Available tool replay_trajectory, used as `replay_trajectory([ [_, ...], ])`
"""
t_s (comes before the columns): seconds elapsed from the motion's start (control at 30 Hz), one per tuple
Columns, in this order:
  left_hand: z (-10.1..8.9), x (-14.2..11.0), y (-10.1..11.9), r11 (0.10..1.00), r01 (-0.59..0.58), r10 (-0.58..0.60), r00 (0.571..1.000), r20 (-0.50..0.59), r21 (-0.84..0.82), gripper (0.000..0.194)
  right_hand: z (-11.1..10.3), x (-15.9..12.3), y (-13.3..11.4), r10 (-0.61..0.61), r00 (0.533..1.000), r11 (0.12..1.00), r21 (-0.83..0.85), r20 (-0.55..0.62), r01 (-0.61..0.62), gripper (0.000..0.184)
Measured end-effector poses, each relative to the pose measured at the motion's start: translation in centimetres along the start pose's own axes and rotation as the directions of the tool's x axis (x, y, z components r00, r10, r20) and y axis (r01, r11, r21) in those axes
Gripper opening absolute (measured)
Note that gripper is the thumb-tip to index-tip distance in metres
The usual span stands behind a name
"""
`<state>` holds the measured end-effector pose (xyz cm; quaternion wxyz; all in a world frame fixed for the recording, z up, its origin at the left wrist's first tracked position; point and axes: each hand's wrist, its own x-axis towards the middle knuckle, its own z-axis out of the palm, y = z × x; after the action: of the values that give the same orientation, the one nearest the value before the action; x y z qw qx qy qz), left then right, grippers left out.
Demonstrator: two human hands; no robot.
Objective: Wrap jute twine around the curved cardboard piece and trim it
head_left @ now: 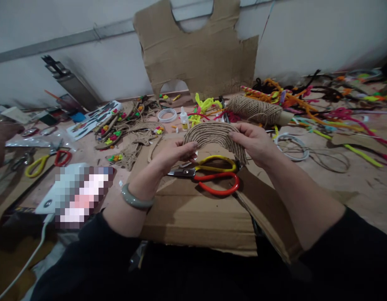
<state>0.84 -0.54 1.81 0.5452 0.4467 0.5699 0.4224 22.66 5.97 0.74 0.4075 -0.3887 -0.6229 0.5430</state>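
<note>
Between my two hands is a curved jute rope piece (212,133), an arch of several cord rows laid side by side. My left hand (177,154) pinches its left end, thumb on top. My right hand (251,140) grips the right side, with the thumb over the cords. Just below the arch lies a pair of scissors (190,171) with one yellow and one red handle, blades pointing left. Under the scissors is a cardboard sheet (196,217). A small white glue bottle (184,121) stands behind the arch.
A jute twine spool (256,109) lies behind my right hand, near tangled pipe cleaners (293,100). Decorated rope pieces (111,131) are at left, with a second pair of scissors (49,159) and a white device with a cable (49,205). Cut cardboard (199,54) leans on the wall. Another person's hand (3,138) shows far left.
</note>
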Motion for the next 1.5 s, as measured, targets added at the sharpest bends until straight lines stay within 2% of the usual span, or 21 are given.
replay_trajectory([
  [0.1, 0.0, 0.1, 0.0, 0.998, 0.008, -0.007, 1.0, 0.007, -0.065, 0.028, 0.0, 0.0, 0.1, -0.013, 0.999, 0.999, -0.033, 0.031, 0.014, 0.022],
  [0.2, 0.2, 0.1, -0.2, 0.998, 0.008, -0.007, 1.0, 0.017, -0.068, 0.019, -0.1, 0.0, 0.3, -0.034, 0.998, 0.997, -0.061, 0.056, 0.038, 0.021],
  [0.4, 0.6, 0.1, -0.2, 0.998, 0.027, -0.029, 0.999, -0.031, -0.064, 0.013, -0.1, 0.0, 0.5, -0.091, 0.995, 0.987, -0.132, 0.036, 0.095, 0.023],
  [0.63, 0.5, 0.1, -0.1, 0.998, 0.014, -0.015, 1.0, -0.02, -0.054, 0.013, 0.0, -0.1, 0.1, -0.015, 0.998, 1.0, -0.023, 0.061, 0.017, 0.023],
  [0.77, 0.3, 0.1, -0.2, 0.998, 0.01, -0.01, 1.0, -0.007, -0.057, 0.013, 0.0, 0.0, 0.4, -0.036, 0.997, 0.999, -0.039, 0.061, 0.038, 0.025],
  [0.9, 0.9, 0.0, -0.2, 0.998, -0.022, 0.022, 1.0, -0.002, -0.051, 0.012, 0.2, 0.1, 0.8, -0.117, 0.993, 0.977, -0.179, -0.011, 0.113, 0.032],
  [1.03, 1.9, -0.3, -0.2, 1.0, 0.014, -0.014, 0.999, -0.036, -0.024, 0.014, 1.0, -0.5, 0.5, -0.222, 0.973, 0.89, -0.421, -0.064, 0.176, 0.05],
  [1.17, 2.5, -0.4, -0.1, 0.996, 0.091, -0.09, 0.992, -0.093, 0.001, 0.015, 1.6, -1.1, 0.0, -0.245, 0.966, 0.817, -0.554, -0.078, 0.163, 0.041],
  [1.27, 2.5, -0.4, -0.1, 0.995, 0.102, -0.1, 0.989, -0.107, 0.011, 0.016, 1.6, -1.1, 0.0, -0.243, 0.968, 0.802, -0.576, -0.068, 0.161, 0.034],
  [1.37, 2.2, -0.3, -0.2, 0.996, 0.088, -0.086, 0.992, -0.093, 0.02, 0.014, 1.2, -0.7, 0.4, -0.217, 0.975, 0.832, -0.531, -0.044, 0.161, 0.026],
  [1.5, 1.8, 0.0, -0.4, 0.995, 0.096, -0.097, 0.994, -0.051, -0.021, 0.014, 0.9, -0.1, 1.0, -0.171, 0.985, 0.908, -0.392, -0.023, 0.148, 0.019],
])
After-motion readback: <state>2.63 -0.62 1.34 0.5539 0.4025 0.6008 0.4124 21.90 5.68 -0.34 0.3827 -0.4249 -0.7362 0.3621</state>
